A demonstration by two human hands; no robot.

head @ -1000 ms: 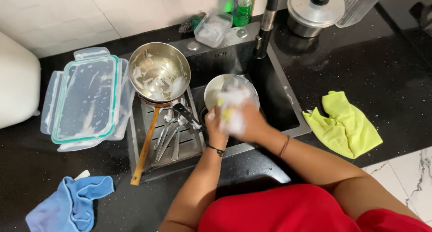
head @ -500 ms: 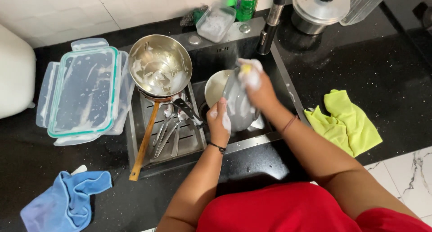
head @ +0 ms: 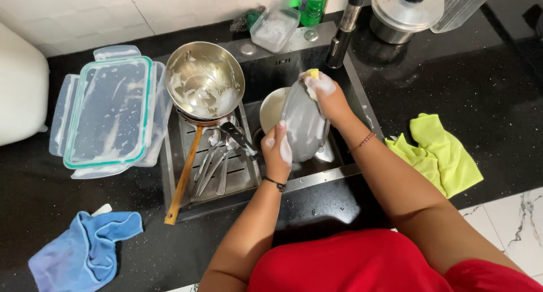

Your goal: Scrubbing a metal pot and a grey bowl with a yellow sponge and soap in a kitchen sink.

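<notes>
Steel plate (head: 304, 128), tilted over the sink's (head: 350, 170) front rim, in left hand's (head: 277, 151) grip; right hand (head: 327, 97) clenches sponge (head: 311, 74).

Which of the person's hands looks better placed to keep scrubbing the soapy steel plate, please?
Probably the right hand: it holds the yellow sponge at the round steel plate's top edge, while the left hand grips its lower edge.
</notes>
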